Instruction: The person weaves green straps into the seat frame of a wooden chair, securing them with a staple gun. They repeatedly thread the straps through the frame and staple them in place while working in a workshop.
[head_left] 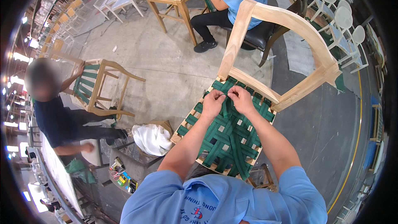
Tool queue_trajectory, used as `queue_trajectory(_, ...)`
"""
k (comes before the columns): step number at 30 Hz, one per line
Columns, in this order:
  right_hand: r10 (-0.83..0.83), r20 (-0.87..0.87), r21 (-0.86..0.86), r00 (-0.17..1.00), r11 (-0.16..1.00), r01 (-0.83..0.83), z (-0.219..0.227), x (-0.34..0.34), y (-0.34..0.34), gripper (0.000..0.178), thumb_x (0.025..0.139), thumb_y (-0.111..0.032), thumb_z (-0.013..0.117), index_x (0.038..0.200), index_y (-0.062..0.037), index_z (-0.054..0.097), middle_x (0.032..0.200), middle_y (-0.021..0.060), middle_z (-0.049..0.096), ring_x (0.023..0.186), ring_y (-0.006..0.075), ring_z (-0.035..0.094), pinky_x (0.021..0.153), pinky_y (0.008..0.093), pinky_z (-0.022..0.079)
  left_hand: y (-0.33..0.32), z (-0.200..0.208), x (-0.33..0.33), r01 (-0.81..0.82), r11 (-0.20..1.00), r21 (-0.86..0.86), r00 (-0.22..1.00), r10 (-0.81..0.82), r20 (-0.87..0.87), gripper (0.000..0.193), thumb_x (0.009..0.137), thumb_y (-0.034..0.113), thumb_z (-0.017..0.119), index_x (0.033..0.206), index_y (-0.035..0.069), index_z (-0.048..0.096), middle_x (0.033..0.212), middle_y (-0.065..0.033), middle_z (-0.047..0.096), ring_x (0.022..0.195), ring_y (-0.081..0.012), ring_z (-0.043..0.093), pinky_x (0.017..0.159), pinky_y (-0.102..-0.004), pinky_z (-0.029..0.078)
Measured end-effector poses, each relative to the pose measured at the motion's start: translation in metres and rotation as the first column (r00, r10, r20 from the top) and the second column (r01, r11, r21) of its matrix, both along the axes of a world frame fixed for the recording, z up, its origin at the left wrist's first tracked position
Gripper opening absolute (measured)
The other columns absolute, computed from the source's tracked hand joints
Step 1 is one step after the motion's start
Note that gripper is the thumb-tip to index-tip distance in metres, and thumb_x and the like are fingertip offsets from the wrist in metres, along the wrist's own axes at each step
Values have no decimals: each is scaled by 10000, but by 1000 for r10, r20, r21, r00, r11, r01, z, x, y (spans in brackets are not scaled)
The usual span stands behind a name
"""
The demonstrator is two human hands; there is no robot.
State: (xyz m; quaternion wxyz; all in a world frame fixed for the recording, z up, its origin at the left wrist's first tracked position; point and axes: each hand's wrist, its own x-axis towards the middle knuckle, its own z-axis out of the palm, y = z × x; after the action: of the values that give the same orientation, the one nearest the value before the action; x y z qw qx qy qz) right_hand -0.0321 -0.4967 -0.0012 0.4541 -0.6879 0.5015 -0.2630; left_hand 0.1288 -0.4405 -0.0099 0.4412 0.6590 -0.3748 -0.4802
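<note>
In front of me is a bare wooden chair frame [236, 37], its open curved back standing on the far side. Green webbing [215, 141] criss-crosses the seat in a loose weave with small square gaps. A loose green webbing strap [235, 147] runs down over the weave toward me. Close to the backrest, my left hand [213, 103] and my right hand [241, 99] nearly meet. Both are closed in a pinch on a green strap at the seat's rear. The piece between my fingertips is mostly hidden.
A person in dark clothes holds another webbed chair [99, 85] at left. Another person in blue sits by a wooden chair [178, 0] at the far side. White cloth [151, 139] fills a box on my left, near a stool with tools [122, 176]. White chairs [342, 20] stand far right.
</note>
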Motion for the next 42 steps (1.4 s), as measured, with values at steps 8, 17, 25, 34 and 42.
queue_trajectory(8, -138, -14, 292, 990, 947, 136, -44, 16, -40, 164, 945, -145, 734, 1024, -1, 728, 904, 126, 758, 837, 237, 715, 785, 373, 554, -42, -34, 7, -75, 994, 84, 989, 85, -121, 145, 937, 105, 727, 1039, 3, 709, 855, -30, 699, 739, -148, 625, 701, -294, 511)
queue_trajectory(17, -246, -329, -41, 912, 968, 246, -65, 39, -48, 135, 943, -170, 709, 993, -48, 739, 945, 180, 753, 939, 365, 725, 843, 475, 554, -54, -42, 10, -26, 991, 131, 603, -89, 793, 771, 865, 422, 796, 1473, 51, 501, 1433, -217, 578, 1266, -396, 605, 1017, -502, 516)
queue_trajectory(25, -323, -409, -115, 853, 946, 303, -74, 55, -57, 153, 945, -192, 700, 990, -51, 740, 927, 166, 746, 925, 377, 713, 834, 489, 542, -80, -43, 25, 46, 949, 313, 803, -221, 554, 845, 831, 466, 814, 1496, 73, 472, 1452, -197, 553, 1288, -413, 595, 1052, -491, 506)
queue_trajectory(34, -238, -201, 29, 950, 968, 248, -78, 38, -56, 107, 947, -182, 701, 984, -87, 731, 935, 157, 738, 889, 377, 700, 818, 486, 534, -69, -70, 26, 131, 991, -33, 806, -87, 585, 218, 860, 261, 796, 999, 105, 736, 1350, -137, 624, 1202, -336, 627, 986, -450, 525)
queue_trajectory(42, -328, -268, -170, 906, 942, 290, -84, 49, -58, 148, 933, -177, 713, 960, -32, 730, 886, 173, 745, 850, 355, 723, 798, 468, 546, -89, -73, 18, 32, 999, -17, 828, -17, 560, 197, 852, 230, 776, 877, 46, 709, 1244, -166, 677, 1069, -356, 679, 900, -441, 557)
